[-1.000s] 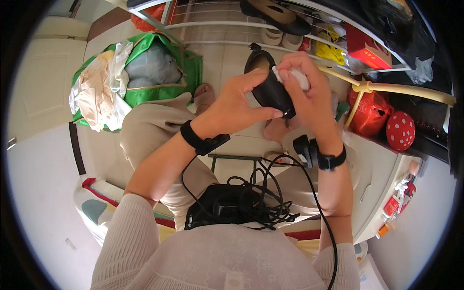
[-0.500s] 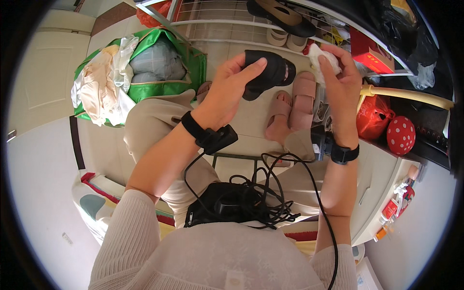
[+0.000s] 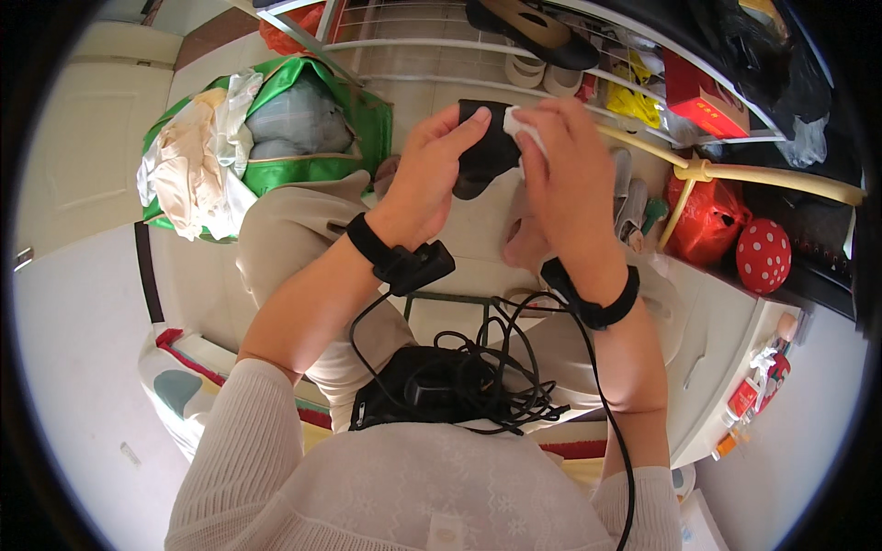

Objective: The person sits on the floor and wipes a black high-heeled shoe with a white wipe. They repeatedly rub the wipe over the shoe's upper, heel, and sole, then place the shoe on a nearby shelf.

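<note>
A small black shoe (image 3: pixel 486 158) is gripped in my left hand (image 3: pixel 424 174), thumb on top and fingers around its left end. My right hand (image 3: pixel 574 179) pinches a crumpled white tissue (image 3: pixel 512 122) and presses it against the shoe's right end. My right fingers hide that end of the shoe and part of the tissue. Below the hands, a pink slipper (image 3: pixel 522 234) is on my foot on the tiled floor.
Ahead stands a white wire shoe rack (image 3: pixel 413 44) holding black flats (image 3: pixel 537 37) and a red box (image 3: pixel 703 96). A green bag (image 3: pixel 372 129) of clothes sits left. At right are a yellow pole (image 3: pixel 781 179) and red bag (image 3: pixel 707 220). Black cables (image 3: pixel 505 376) lie across my lap.
My right hand has moved left with the tissue, from apart from the shoe to touching its right end. My left hand and the shoe have shifted only slightly.
</note>
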Demonstrator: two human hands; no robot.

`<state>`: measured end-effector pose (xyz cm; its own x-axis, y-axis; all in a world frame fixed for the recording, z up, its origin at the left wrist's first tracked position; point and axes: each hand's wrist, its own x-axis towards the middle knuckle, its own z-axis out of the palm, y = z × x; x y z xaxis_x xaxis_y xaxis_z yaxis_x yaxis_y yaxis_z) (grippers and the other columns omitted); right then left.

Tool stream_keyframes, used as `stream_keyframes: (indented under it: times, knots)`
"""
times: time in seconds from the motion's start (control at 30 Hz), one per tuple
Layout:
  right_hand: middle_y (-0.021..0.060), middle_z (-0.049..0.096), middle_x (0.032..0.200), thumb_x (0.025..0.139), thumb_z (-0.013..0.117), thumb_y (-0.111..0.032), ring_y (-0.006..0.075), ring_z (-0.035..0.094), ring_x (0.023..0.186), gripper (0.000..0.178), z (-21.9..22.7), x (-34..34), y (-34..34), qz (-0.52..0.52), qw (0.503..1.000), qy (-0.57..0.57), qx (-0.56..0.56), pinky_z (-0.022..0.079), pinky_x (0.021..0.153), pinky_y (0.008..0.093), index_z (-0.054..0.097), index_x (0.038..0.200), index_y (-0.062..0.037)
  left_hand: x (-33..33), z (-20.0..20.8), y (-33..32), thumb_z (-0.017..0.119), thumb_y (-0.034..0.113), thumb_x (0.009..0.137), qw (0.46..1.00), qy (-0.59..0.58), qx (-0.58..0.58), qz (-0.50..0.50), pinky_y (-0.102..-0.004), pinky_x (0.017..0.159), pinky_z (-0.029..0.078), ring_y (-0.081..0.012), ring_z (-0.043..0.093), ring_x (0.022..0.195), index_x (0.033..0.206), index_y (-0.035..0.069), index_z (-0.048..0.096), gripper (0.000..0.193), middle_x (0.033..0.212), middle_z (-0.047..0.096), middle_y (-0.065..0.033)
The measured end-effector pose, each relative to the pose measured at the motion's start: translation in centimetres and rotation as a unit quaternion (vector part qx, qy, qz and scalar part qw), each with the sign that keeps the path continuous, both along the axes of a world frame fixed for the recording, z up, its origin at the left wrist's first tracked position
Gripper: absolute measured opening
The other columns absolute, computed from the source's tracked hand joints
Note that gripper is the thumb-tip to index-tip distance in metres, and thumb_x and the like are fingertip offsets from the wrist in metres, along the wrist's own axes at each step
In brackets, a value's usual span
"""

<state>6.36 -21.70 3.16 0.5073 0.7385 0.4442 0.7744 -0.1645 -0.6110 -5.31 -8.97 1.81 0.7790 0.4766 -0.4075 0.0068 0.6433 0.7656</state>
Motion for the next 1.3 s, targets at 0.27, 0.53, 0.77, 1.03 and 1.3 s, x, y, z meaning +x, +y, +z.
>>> stream_keyframes:
  times: [0.27, 0.53, 0.77, 1.03, 1.3]
  knots:
    - [0.0129, 0.064, 0.107, 0.082, 0.072, 0.004, 0.0375, 0.065, 0.097, 0.027, -2.2, -2.1, -1.6, 0.099, 0.988, 0.079, -0.089, 0.054, 0.079, 0.0441, 0.068, 0.106, -0.0078, 0.7, 0.4, 1.9, 0.061, 0.030, 0.108, 0.994, -0.053, -0.059, 0.070, -0.0365, 0.107, 0.049, -0.0176, 0.066, 0.116, 0.130, 0.004, 0.064, 0.034, 0.127, 0.070, -0.0062]
    - [0.0114, 0.062, 0.101, 0.083, 0.067, 0.007, 0.0357, 0.066, 0.099, 0.022, -2.0, -1.0, -0.1, 0.098, 0.992, 0.067, -0.038, 0.054, 0.081, 0.0463, 0.067, 0.100, -0.0064, 0.3, 0.1, 1.5, 0.056, 0.032, 0.110, 0.995, -0.067, -0.066, 0.043, -0.0376, 0.112, 0.046, -0.0189, 0.063, 0.124, 0.132, 0.002, 0.063, 0.037, 0.130, 0.070, -0.0074]
    - [0.0133, 0.061, 0.101, 0.084, 0.064, 0.004, 0.0371, 0.064, 0.101, 0.019, -1.0, 2.5, -2.3, 0.022, 0.989, 0.031, -0.140, 0.053, 0.082, 0.0457, 0.066, 0.100, -0.0052, 0.3, 0.2, 1.9, 0.064, 0.026, 0.106, 0.996, -0.042, -0.046, 0.060, -0.0345, 0.107, 0.048, -0.0169, 0.066, 0.116, 0.127, 0.004, 0.066, 0.030, 0.123, 0.072, -0.0051]
    - [0.0138, 0.066, 0.104, 0.086, 0.069, 0.001, 0.0369, 0.065, 0.100, 0.024, 0.8, 3.9, -1.1, -0.012, 0.999, 0.018, 0.028, 0.054, 0.080, 0.0407, 0.069, 0.108, -0.0072, 0.1, 0.1, 0.4, 0.085, 0.004, 0.086, 0.988, 0.039, 0.146, -0.039, -0.0289, 0.094, 0.053, -0.0109, 0.068, 0.100, 0.119, 0.004, 0.069, 0.037, 0.108, 0.075, -0.0014]
    - [0.0137, 0.070, 0.100, 0.084, 0.076, 0.000, 0.0313, 0.068, 0.095, 0.022, -1.1, 4.7, -1.4, 0.022, 0.998, 0.056, -0.026, 0.052, 0.087, 0.0349, 0.073, 0.106, -0.0026, -0.1, 0.2, -0.6, 0.086, 0.003, 0.079, 0.970, 0.023, 0.193, -0.147, -0.0277, 0.084, 0.054, -0.0096, 0.067, 0.092, 0.109, 0.001, 0.068, 0.034, 0.100, 0.074, -0.0028]
